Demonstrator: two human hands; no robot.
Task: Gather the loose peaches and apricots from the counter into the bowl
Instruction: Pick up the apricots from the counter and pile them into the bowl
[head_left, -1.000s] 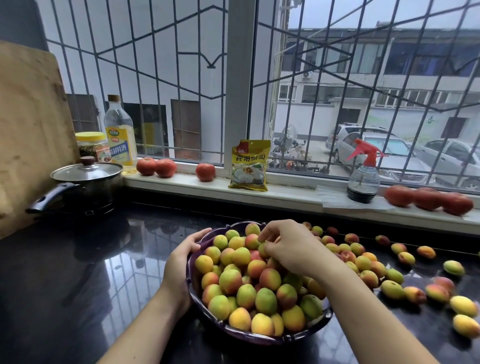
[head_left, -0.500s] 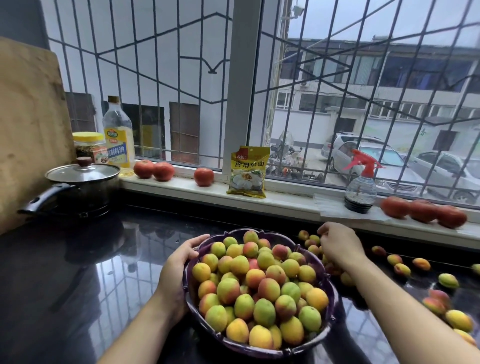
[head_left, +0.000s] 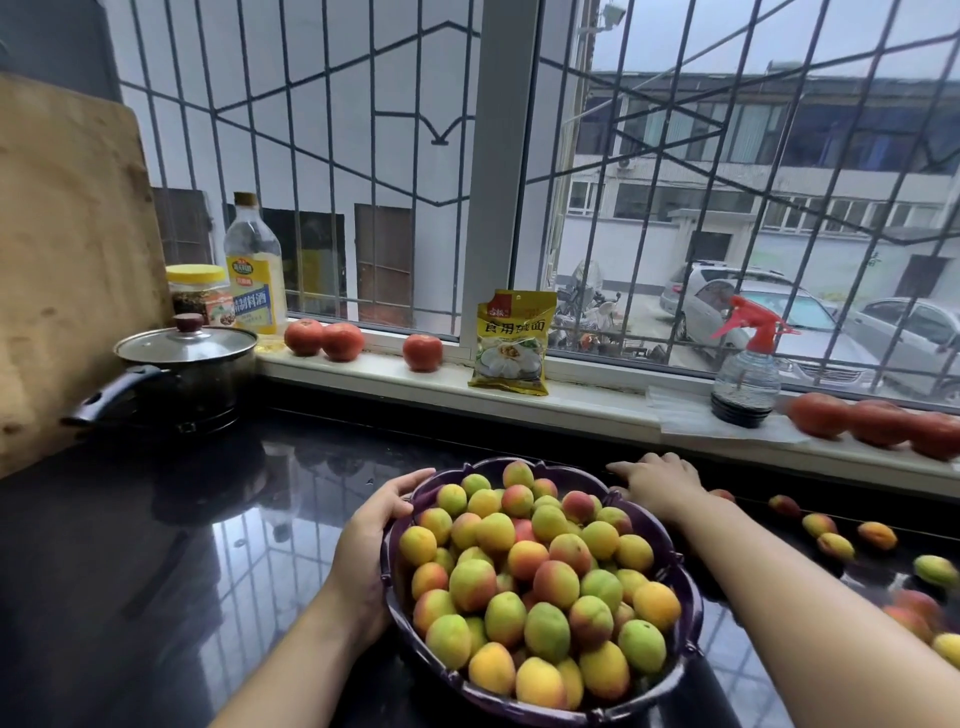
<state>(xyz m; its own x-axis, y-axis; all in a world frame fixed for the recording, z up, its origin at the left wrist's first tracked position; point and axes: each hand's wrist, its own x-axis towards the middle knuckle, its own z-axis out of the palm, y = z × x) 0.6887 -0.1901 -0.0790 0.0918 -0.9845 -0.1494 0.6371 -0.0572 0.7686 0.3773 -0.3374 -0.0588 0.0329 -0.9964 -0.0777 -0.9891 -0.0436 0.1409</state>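
Flat grey daylight enters through the barred window (head_left: 675, 208); overcast sky, no hard shadows. Interior dim by contrast. The glossy black counter (head_left: 156, 571) mirrors the window bars as pale glare streaks. Wide-angle lens bends the bars and the windowsill (head_left: 571, 410) near the edges. Tomatoes (head_left: 878, 423) at far right look smeared; the frame's centre is reasonably sharp.
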